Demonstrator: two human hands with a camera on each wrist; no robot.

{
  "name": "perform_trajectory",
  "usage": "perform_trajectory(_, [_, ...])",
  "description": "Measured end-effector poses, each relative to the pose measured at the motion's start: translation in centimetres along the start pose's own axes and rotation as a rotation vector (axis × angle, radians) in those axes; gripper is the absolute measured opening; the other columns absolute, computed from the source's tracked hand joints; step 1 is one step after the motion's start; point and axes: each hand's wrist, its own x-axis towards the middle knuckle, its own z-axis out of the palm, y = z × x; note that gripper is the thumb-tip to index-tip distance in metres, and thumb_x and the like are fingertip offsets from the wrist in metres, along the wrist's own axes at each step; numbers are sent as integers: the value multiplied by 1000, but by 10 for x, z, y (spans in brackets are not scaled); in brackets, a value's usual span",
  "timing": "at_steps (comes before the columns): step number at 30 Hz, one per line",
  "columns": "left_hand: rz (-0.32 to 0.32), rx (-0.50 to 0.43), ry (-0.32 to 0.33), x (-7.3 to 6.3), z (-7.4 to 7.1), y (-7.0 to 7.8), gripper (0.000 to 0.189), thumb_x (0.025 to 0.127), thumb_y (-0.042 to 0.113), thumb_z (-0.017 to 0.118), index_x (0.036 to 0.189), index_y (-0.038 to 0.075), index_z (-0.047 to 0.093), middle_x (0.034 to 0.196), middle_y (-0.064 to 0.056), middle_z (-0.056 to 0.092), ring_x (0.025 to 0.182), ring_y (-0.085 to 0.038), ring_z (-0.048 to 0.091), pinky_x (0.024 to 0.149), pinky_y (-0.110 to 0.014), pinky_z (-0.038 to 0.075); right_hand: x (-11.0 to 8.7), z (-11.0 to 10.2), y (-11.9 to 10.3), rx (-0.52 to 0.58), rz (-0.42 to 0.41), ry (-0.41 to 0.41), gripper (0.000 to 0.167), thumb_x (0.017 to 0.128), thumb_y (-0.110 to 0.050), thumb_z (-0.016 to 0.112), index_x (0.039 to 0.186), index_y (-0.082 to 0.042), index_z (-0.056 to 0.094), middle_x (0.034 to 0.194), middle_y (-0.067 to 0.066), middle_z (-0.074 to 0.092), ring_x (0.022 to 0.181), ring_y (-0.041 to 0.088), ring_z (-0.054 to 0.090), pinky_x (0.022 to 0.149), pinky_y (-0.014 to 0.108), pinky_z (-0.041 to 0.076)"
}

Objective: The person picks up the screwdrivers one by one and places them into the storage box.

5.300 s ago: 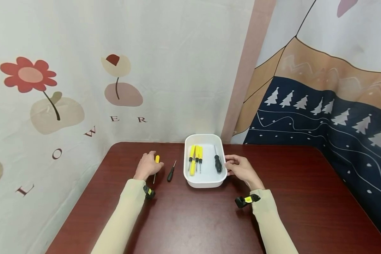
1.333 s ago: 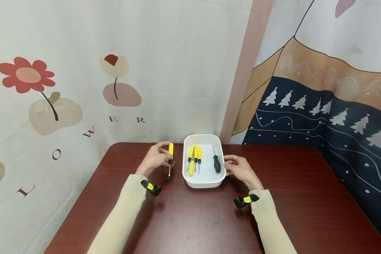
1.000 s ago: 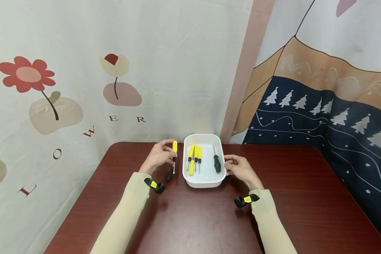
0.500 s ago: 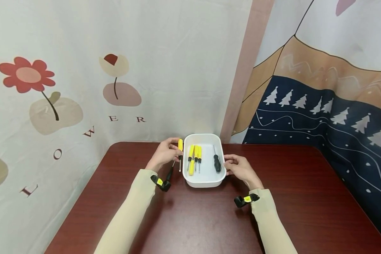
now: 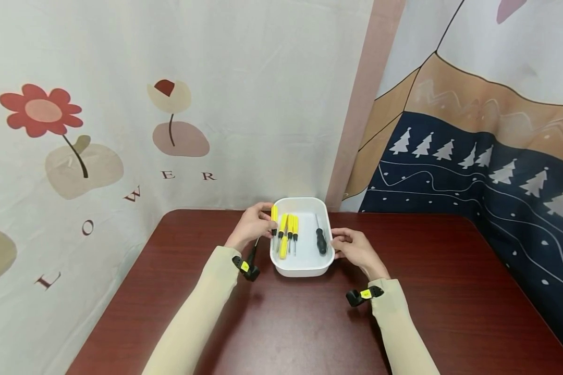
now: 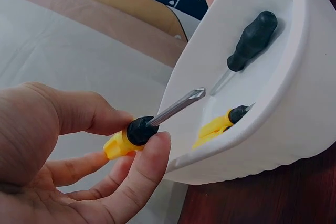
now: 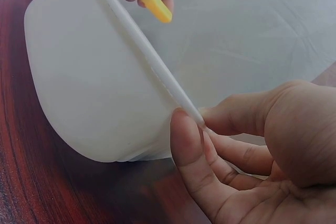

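Observation:
My left hand (image 5: 252,227) pinches a yellow-and-black Phillips screwdriver (image 6: 178,106) between thumb and fingers, over the left rim of a white plastic tub (image 5: 302,272). In the left wrist view its tip is bare and the yellow handle end lies among my fingers. At the tub's right side, my right hand (image 5: 358,250) pinches the rim, thumb and fingers on either side of the wall, plain in the right wrist view. Inside the tub, several yellow-handled screwdrivers (image 5: 283,248) lie grouped on the left. A black screwdriver (image 5: 321,241) lies along the right.
On the dark red wooden table (image 5: 305,323), another black screwdriver (image 5: 252,254) lies left of the tub, partly hidden by my left wrist and its camera. A printed curtain (image 5: 262,104) hangs right behind the table's back edge.
My left hand picked up the yellow screwdriver from the table's left and carried it rightward to above the tub's left rim. My right hand stays at the tub's right rim.

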Motion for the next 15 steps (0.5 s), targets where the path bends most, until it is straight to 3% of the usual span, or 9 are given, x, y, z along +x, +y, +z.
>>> perform_trajectory(4, [-6, 15, -2, 2, 4, 3, 67, 90, 3, 72, 151, 11, 47, 108, -17, 59, 69, -21, 65, 80, -47, 64, 0, 0, 0, -7, -7, -2, 41, 98, -4, 64, 138, 4, 58, 112, 22, 65, 77, 16, 66, 69, 25, 62])
perform_trajectory(9, [-10, 56, -4, 5, 10, 6, 69, 88, 3, 73, 152, 11, 46, 105, -15, 56, 67, -19, 62, 67, -32, 63, 0, 1, 1, -9, -9, -1, 41, 98, -4, 64, 138, 5, 58, 111, 22, 66, 77, 16, 66, 69, 24, 61])
perform_trajectory(15, [-3, 115, -9, 9, 15, 11, 67, 90, 5, 73, 151, 12, 48, 106, -14, 55, 67, -20, 62, 68, -33, 64, 0, 1, 0, -13, -9, -1, 41, 98, -4, 64, 138, 5, 58, 110, 21, 66, 77, 16, 65, 69, 24, 61])
